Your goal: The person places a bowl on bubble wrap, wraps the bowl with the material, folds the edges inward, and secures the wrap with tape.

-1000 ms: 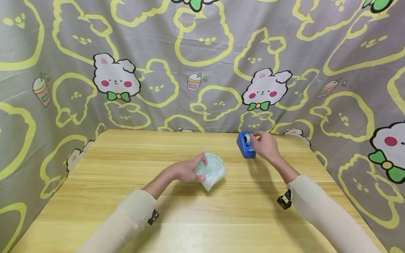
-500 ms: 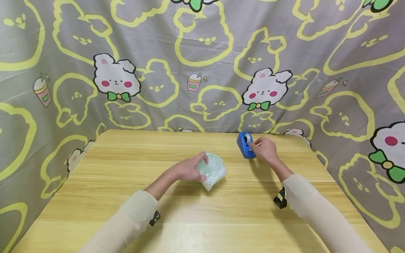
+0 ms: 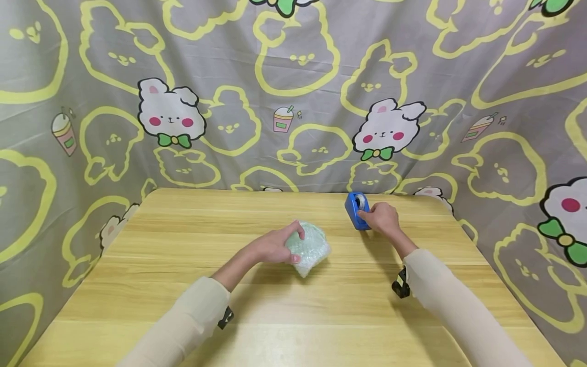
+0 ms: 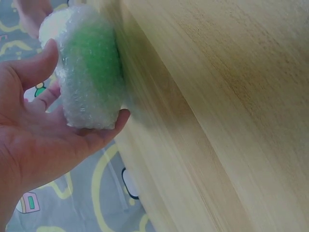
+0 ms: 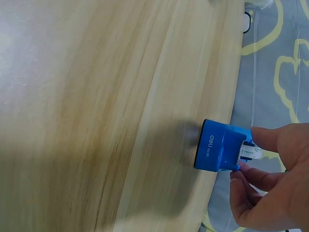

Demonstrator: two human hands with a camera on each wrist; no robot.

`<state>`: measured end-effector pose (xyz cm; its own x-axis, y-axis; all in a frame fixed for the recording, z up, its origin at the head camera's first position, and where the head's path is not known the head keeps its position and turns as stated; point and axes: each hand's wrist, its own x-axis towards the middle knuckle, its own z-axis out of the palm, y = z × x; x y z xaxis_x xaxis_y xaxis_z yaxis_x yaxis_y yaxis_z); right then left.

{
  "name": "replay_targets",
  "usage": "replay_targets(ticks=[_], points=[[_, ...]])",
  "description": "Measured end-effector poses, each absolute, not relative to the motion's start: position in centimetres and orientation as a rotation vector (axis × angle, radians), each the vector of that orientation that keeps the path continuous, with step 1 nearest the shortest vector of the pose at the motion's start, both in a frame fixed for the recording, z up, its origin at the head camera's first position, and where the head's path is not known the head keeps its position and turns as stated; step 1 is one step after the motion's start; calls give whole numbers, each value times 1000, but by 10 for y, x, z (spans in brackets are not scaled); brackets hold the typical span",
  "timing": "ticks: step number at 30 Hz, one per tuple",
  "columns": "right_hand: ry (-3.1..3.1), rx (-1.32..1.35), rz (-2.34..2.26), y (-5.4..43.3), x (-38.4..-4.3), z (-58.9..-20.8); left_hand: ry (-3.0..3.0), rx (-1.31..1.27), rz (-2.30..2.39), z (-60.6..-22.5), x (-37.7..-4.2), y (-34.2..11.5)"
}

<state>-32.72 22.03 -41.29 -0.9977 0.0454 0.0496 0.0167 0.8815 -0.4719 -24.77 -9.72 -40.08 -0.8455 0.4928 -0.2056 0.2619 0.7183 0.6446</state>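
My left hand (image 3: 275, 245) holds a bubble-wrapped bundle (image 3: 310, 248) over the middle of the table. Something green shows through the wrap of this bundle (image 4: 91, 67) in the left wrist view; what lies inside is hidden. Thumb and fingers lie on either side of it. Toward the back right, my right hand (image 3: 384, 218) grips a blue tape dispenser (image 3: 352, 208) around its cutter end. In the right wrist view, thumb and index finger of the right hand (image 5: 273, 179) straddle the dispenser (image 5: 215, 145), with the clear tape (image 5: 252, 152) showing between them.
The wood-grain table (image 3: 257, 326) runs back to a grey curtain (image 3: 238, 66) printed with yellow outlines and white rabbits, which also hangs on both sides. A small black camera (image 3: 401, 283) sits under the right sleeve, another black camera (image 3: 225, 318) under the left.
My right hand has moved from beside the tape roll down to the dispenser's cutter end, its thumb now across it. The left hand and the bundle have stayed almost still.
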Motion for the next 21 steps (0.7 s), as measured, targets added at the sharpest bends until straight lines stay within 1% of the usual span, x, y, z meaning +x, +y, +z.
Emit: replay_targets(ticks=[10,21], points=[[-2922,-52,779,217,-333,-418,2553,597,884,-402,-249,-97],[-2936,-165,722,210,-338,-417,2557,594,872,-402,-249,-96]])
